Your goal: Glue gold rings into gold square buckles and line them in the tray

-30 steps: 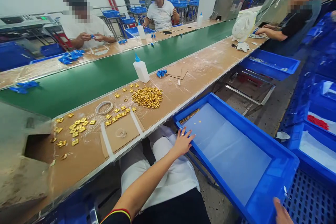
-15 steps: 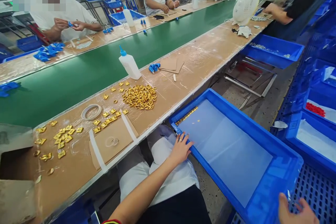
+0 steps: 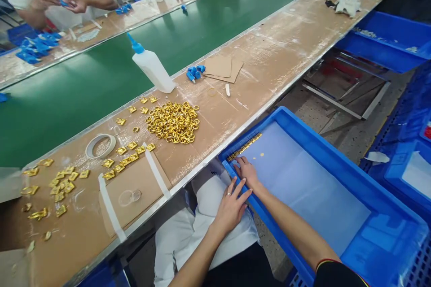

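Observation:
My left hand [image 3: 230, 204] rests on the near rim of a blue plastic tray [image 3: 303, 143], its fingers spread over the edge. Inside that tray, my right hand [image 3: 247, 172] reaches to the near end of a row of small gold pieces [image 3: 247, 145] along the tray's left end. Its fingers are slightly bent and apart, at the row, and I see nothing held in them. A pale translucent sheet [image 3: 303, 197] lines the tray floor, with two tiny yellowish bits [image 3: 261, 155] on it.
On the bench to the left are a heap of gold rings [image 3: 173, 122], several square gold pieces [image 3: 62, 181], a tape roll [image 3: 100, 145] and a white squeeze bottle [image 3: 153, 69]. Behind runs a green conveyor belt [image 3: 215, 27]. A co-worker's hands [image 3: 76, 3] hold a blue piece across it.
My right hand has moved from the tray's far right end to the row of gold pieces. My left hand stays on the rim. The view has shifted downward and closer.

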`<state>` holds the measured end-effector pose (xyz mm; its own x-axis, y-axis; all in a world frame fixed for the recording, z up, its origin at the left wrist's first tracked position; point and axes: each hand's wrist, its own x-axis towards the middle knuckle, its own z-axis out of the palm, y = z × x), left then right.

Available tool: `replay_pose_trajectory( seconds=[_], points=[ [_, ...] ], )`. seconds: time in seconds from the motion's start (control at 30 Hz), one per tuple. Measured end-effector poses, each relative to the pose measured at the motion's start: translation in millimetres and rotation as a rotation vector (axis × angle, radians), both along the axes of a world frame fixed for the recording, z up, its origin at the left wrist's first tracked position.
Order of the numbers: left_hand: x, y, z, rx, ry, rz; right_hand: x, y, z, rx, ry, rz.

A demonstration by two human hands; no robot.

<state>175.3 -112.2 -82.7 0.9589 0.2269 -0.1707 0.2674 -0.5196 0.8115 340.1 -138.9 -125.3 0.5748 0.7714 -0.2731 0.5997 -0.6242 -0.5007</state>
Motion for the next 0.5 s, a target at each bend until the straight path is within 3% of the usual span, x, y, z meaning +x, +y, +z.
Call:
replay_pose_trajectory(
  seconds=[0.17, 0.5],
  points=[
    [1.3, -3.0, 5.4, 0.049, 0.040, -0.024, 7.5, 19.7, 1.0, -0.120, -0.041, 0.095],
    [4.7, -2.5, 7.2, 0.040, 0.056, -0.008, 12.2, 29.8, -3.9, -0.187, -0.054, 0.209]
  ],
)
